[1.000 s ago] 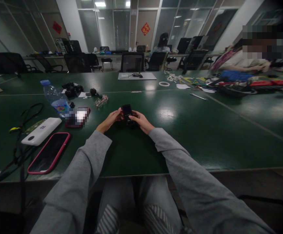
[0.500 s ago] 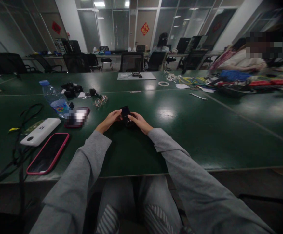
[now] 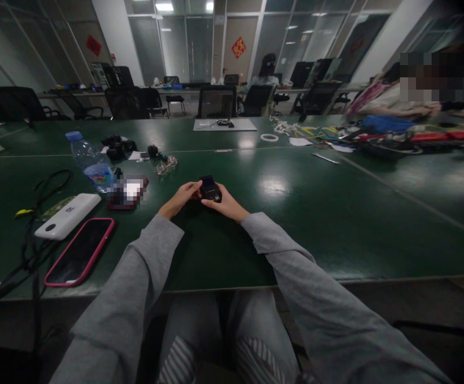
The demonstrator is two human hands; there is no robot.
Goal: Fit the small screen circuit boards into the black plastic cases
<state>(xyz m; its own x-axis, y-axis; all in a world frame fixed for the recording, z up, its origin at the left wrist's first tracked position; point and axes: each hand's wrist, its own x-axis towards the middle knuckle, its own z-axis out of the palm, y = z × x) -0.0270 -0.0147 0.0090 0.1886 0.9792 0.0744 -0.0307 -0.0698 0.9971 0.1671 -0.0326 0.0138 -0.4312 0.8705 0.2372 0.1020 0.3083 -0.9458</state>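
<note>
Handling seems the step in hand: left hand and right hand grip opposite sides of a small black device over the worktop, inward from its near edge; moving it calls for steady two-sided support.

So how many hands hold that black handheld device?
2: left hand on the left of the black handheld device, right hand on its right; each is partly hidden.

The device was black, the sleeves plain grey, the table dark green. Pink-red edged the black phone; the bottle cap was blue, the door sign red and gold.
</note>
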